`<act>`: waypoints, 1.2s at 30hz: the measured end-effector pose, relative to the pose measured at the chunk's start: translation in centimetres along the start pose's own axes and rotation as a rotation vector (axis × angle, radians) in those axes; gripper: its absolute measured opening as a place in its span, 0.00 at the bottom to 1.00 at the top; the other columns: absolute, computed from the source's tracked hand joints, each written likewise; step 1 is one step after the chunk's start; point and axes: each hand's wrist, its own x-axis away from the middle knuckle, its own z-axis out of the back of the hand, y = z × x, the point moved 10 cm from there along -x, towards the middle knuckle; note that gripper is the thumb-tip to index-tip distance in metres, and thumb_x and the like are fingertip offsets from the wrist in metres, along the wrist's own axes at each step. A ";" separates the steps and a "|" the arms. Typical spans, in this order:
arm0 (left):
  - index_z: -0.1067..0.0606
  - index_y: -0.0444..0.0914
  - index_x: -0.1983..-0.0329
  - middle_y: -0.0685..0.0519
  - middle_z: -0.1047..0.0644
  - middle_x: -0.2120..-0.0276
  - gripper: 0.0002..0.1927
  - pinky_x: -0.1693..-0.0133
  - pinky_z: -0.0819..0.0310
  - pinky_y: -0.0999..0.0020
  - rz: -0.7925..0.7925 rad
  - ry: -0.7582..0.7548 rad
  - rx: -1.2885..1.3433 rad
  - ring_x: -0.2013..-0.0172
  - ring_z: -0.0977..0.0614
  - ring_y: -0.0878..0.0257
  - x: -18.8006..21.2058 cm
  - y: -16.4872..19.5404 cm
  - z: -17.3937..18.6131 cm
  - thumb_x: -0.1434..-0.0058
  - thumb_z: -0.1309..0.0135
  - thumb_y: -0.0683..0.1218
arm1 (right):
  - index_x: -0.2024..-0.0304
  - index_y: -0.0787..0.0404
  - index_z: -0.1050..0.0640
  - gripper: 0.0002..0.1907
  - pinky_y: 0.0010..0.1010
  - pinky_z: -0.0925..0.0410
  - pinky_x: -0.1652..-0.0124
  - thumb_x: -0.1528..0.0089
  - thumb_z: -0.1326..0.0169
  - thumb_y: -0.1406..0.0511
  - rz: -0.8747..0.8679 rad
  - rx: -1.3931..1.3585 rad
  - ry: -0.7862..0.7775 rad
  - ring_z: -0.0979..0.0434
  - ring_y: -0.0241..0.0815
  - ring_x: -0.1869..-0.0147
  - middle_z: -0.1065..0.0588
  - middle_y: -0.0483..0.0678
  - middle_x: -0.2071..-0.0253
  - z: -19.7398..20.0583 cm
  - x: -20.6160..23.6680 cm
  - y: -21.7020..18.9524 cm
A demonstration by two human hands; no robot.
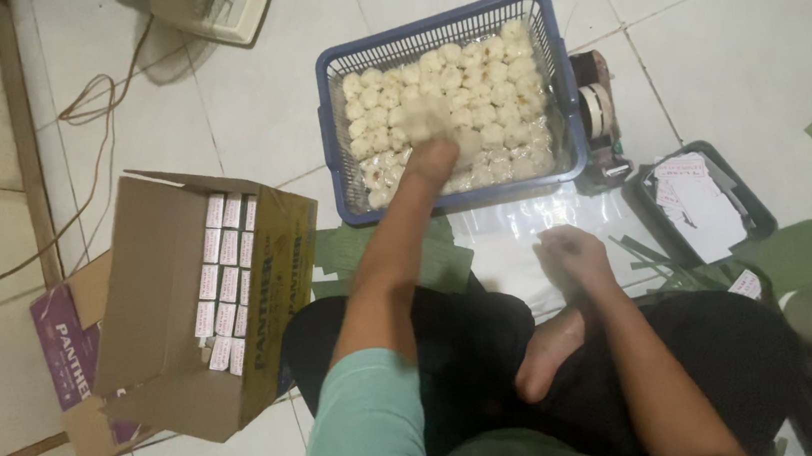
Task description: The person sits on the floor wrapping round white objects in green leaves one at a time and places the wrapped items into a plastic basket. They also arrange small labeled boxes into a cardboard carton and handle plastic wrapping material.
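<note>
Far across the floor, the left hand [427, 125] reaches into the blue basket [548, 52], fingers blurred, seemingly closing on pale round buns [488, 99]. Nearer, the right hand [575, 255] rests curled on a clear plastic sheet [507, 232]; its grip cannot be told.

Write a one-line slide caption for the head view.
Seated on a tiled floor, a person's left hand reaches into a blue basket of pale dumplings; the right hand rests on clear plastic sheet.

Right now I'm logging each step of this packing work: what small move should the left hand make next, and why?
Probably close the fingers on one pale bun and lift it back toward the clear plastic sheet. The left hand is blurred over the buns in the blue basket, its grip unclear, while the right hand rests on that sheet.
</note>
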 end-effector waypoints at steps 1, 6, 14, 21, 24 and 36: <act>0.19 0.37 0.64 0.39 0.19 0.58 0.08 0.54 0.22 0.52 -0.045 -0.031 -0.014 0.55 0.17 0.44 0.5 0.2 -0.1 0.46 0.45 0.39 | 0.52 0.61 0.18 0.14 0.31 0.28 0.52 0.37 0.43 0.61 0.066 0.040 0.007 0.20 0.39 0.54 0.18 0.49 0.58 0.0 0.2 -0.7; 0.19 0.34 0.62 0.38 0.19 0.62 0.17 0.55 0.23 0.54 -0.011 0.127 0.422 0.59 0.17 0.44 4.3 -0.6 3.2 0.51 0.32 0.48 | 0.55 0.62 0.17 0.14 0.33 0.27 0.53 0.38 0.39 0.60 0.152 0.102 0.079 0.19 0.43 0.55 0.18 0.51 0.57 -0.8 1.5 -3.3; 0.22 0.34 0.52 0.48 0.18 0.62 0.17 0.62 0.20 0.65 0.215 0.087 1.764 0.65 0.17 0.59 8.6 0.0 3.2 0.45 0.38 0.44 | 0.37 0.66 0.27 0.29 0.39 0.28 0.50 0.40 0.37 0.65 0.564 0.082 0.235 0.23 0.53 0.46 0.26 0.59 0.45 -3.6 4.2 -15.4; 0.29 0.34 0.57 0.44 0.24 0.59 0.12 0.58 0.26 0.65 0.127 0.273 1.861 0.61 0.22 0.59 13.0 4.6 0.2 0.34 0.35 0.40 | 0.41 0.63 0.22 0.23 0.35 0.28 0.49 0.38 0.36 0.65 0.601 0.117 0.265 0.22 0.48 0.47 0.22 0.54 0.45 -4.5 5.3 -16.4; 0.27 0.35 0.55 0.49 0.28 0.45 0.09 0.43 0.27 0.66 -0.123 0.312 2.089 0.45 0.24 0.60 16.1 6.5 -0.4 0.35 0.39 0.39 | 0.44 0.63 0.19 0.20 0.29 0.28 0.53 0.38 0.35 0.64 0.288 -0.131 0.152 0.22 0.40 0.53 0.19 0.50 0.49 -5.8 4.5 -11.1; 0.42 0.30 0.22 0.37 0.26 0.37 0.38 0.41 0.25 0.61 -0.243 0.435 2.039 0.45 0.21 0.55 24.5 9.2 3.9 0.27 0.49 0.56 | 0.49 0.68 0.23 0.16 0.25 0.29 0.52 0.40 0.39 0.69 0.586 -0.274 0.107 0.24 0.35 0.53 0.24 0.47 0.54 -7.6 13.1 -13.8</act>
